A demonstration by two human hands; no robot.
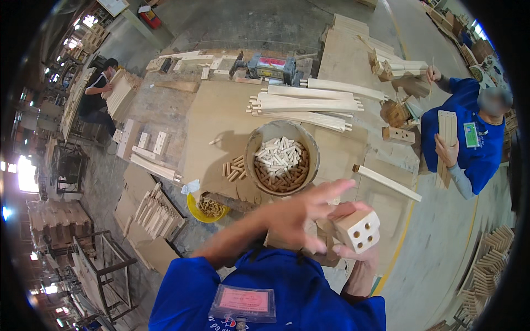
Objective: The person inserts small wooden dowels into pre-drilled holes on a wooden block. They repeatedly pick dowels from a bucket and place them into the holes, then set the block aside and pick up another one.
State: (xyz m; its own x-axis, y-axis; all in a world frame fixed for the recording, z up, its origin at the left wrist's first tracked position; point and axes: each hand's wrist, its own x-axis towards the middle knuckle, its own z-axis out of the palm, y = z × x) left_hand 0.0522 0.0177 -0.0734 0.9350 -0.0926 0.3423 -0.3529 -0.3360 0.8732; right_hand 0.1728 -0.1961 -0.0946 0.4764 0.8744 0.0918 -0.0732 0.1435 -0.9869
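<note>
My right hand is closed round a pale wooden block with several round holes in its end face. Just left of the block, my left hand reaches across with fingers stretched out and slightly blurred; nothing shows in them. Part of the block and my right fingers are hidden behind it. Beyond my hands stands a round bucket, holding pale wooden dowels and brown dowels. More brown dowels lie loose beside it on the brown board.
Slatted wooden legs are stacked behind the bucket, near a power tool. A yellow bowl of dowels sits at left. One wooden bar lies at right. A co-worker in blue holds wooden pieces; another person carries a stack.
</note>
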